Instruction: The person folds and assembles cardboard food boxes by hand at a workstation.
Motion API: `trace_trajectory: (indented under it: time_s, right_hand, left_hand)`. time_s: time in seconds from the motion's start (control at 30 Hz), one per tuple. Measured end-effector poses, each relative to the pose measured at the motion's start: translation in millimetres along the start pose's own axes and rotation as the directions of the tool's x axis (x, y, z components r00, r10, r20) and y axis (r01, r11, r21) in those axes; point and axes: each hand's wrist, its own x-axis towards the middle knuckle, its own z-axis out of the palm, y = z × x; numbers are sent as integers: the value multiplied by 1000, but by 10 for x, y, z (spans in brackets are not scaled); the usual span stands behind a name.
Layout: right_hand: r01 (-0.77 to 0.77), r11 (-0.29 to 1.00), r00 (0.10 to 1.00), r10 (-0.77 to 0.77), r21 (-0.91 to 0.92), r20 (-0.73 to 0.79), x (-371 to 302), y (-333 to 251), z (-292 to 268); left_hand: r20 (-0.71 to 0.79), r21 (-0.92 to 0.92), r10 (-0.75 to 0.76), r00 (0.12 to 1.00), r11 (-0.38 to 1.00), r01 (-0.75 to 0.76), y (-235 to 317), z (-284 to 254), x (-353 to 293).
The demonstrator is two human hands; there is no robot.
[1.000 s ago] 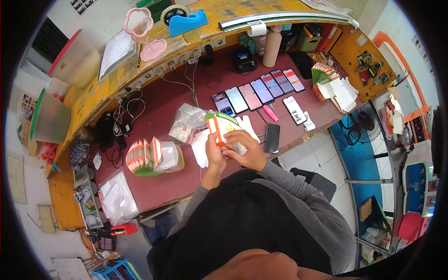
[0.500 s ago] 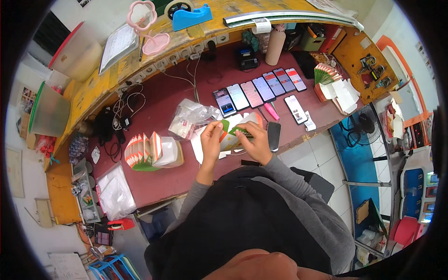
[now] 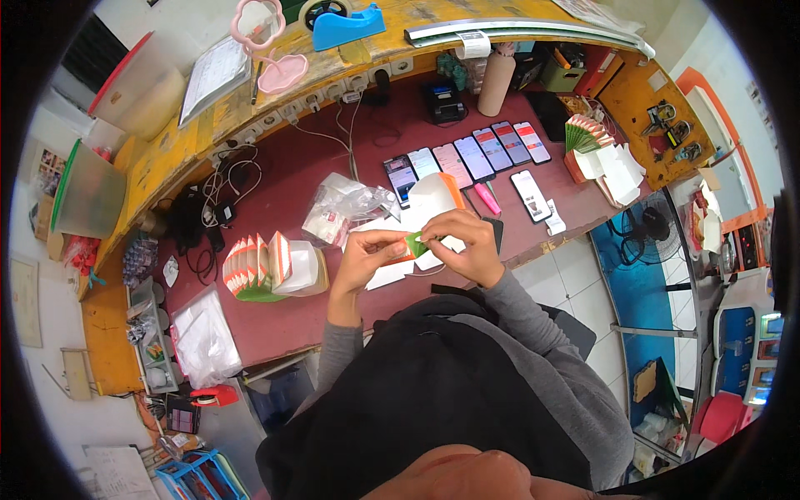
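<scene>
Close in front of my body, a small green and orange card-like piece (image 3: pixel 415 244) is pinched between both hands. My left hand (image 3: pixel 365 257) has its thumb and fingers closed on the left edge. My right hand (image 3: pixel 467 245) grips the right side with fingertips and thumb. Just beyond my hands an opened small carton (image 3: pixel 435 198), white inside with an orange edge, rests on the table. White sheets lie under my hands. To the left, a carton (image 3: pixel 300 271) holds a fanned row of orange, white and green packets (image 3: pixel 247 263).
Several phones (image 3: pixel 450 165) lie in a row on the dark red table (image 3: pixel 275 321). Another phone (image 3: pixel 530 196) lies apart beside a pink highlighter (image 3: pixel 487 198). Clear plastic bags (image 3: pixel 346 208) are left of centre. A second carton (image 3: pixel 612 172) of packets stands at the right edge.
My hands have shifted slightly nearer to my body and turned the green and orange piece. The opened white and orange carton now shows beyond them, and my right hand covers more of the black phone.
</scene>
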Motion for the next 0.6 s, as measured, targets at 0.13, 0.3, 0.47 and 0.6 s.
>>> trace_trajectory:
  time_s: [0.13,0.3,0.47,0.6]
  right_hand:
    - [-80,993,987,67,89,149,56,-43,-59]
    - [-180,969,946,123,168,301,117,-41,-120]
    - [-327,936,929,293,129,227,92,-29,-9]
    - [-264,953,962,248,149,113,34,-42,93]
  left_hand:
    - [22,-30,-198,980,980,198,81,-10,-19]
    - [92,11,-160,983,987,159,45,15,12]
    - [65,41,-85,994,996,82,-47,0,50]
    - [-37,-49,-89,995,995,87,-124,38,56]
